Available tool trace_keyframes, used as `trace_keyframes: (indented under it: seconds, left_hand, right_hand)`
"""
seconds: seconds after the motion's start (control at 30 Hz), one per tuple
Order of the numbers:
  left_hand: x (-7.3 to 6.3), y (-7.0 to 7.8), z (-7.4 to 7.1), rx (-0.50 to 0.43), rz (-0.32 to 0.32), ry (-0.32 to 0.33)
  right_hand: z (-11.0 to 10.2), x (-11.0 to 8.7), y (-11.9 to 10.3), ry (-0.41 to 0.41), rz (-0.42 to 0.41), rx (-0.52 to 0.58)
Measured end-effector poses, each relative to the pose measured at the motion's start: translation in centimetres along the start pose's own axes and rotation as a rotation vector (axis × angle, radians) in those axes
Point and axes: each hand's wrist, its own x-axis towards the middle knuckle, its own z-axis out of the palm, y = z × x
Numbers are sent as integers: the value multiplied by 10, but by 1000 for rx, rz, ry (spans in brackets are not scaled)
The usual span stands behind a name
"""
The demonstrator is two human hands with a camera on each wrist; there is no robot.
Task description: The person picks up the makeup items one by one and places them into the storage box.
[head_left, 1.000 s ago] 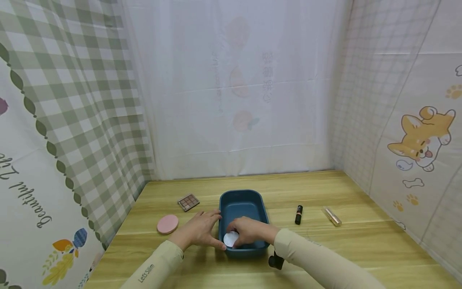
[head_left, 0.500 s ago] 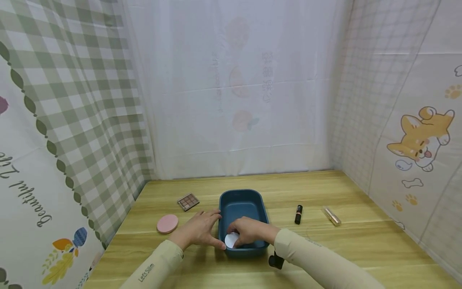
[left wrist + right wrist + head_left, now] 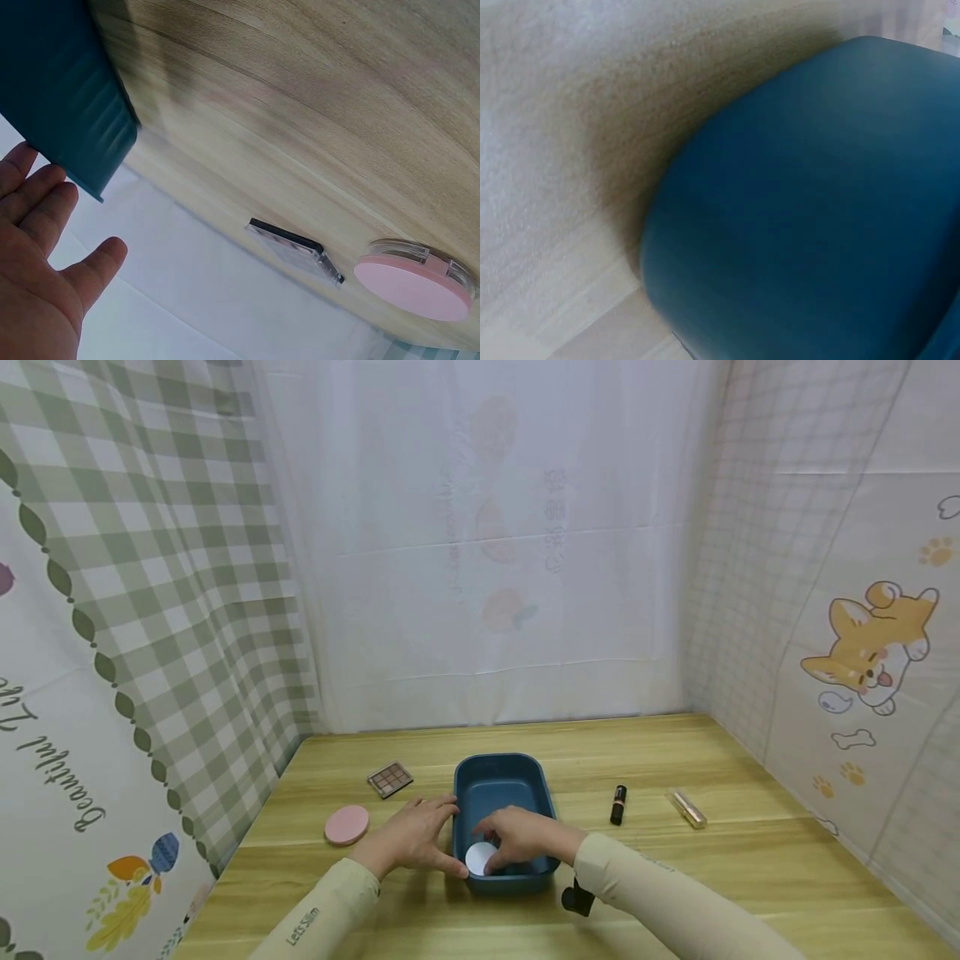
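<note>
A dark blue rectangular bin stands on the table. In its near left corner lies a white round disc. My right hand reaches into the bin, its thumb overlapping the disc's right edge and its forefinger a little above the disc. My left hand rests along the bin's left side, thumb at the near corner. In the left wrist view, the left fingers lie extended against the bin's rim. The right wrist view shows only the bin's outer wall and table; the right hand is hidden there.
Left of the bin lie a pink round compact and an eyeshadow palette. To the right are a black lipstick tube and a gold-and-clear tube. Fabric curtains surround the wooden table on three sides.
The right forefinger has lifted slightly away from the white disc, which has shifted a little within the same corner. The left hand stays at the bin's side.
</note>
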Motion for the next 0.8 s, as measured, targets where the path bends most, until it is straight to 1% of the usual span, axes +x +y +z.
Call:
trace_keyframes:
  seconds: [0.17,0.4,0.63,0.8]
  left_hand:
    - [0,0,-1,-3,-2,1]
    - [-1,0,-1,-4,-14,-14]
    - [-2,0,0,-4,-21,-14]
    - [-1,2,0,-4,-24,-14]
  right_hand:
    - [-3,-1,0,1,31,0]
    - [-9,-4,3,25,35,14]
    - [-25,-9,10,65,32,69]
    - [-37,-15,19,95,63,117]
